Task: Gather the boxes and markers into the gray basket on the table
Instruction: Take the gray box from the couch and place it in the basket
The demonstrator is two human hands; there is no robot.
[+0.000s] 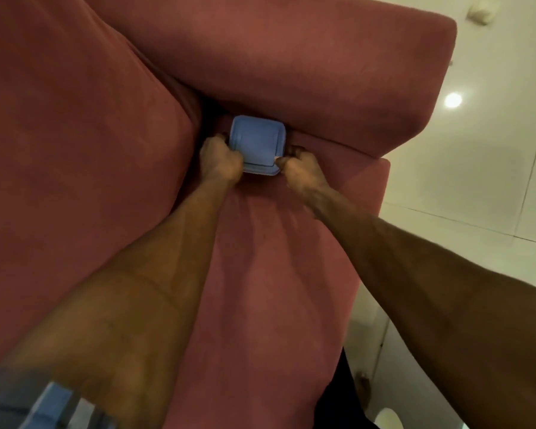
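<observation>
A blue box (257, 144) with a fitted lid sits at the centre of the frame, in the corner where the seat of a red sofa (276, 274) meets its back cushion (75, 119) and armrest (322, 66). The lid is on, so the contents cannot be seen.

The left hand (218, 161) grips the box's left edge, fingers curled around it and the thumb near the lower left corner. The right hand (300, 167) grips the right edge, thumb pressed on the lower right corner of the lid and fingers wrapped along the side. Both forearms extend from the lower part of the frame toward the box.

A pale tiled floor (477, 165) fills the right side of the frame. A blurred blue and white striped fabric (53, 407) lies at the lower left corner.
</observation>
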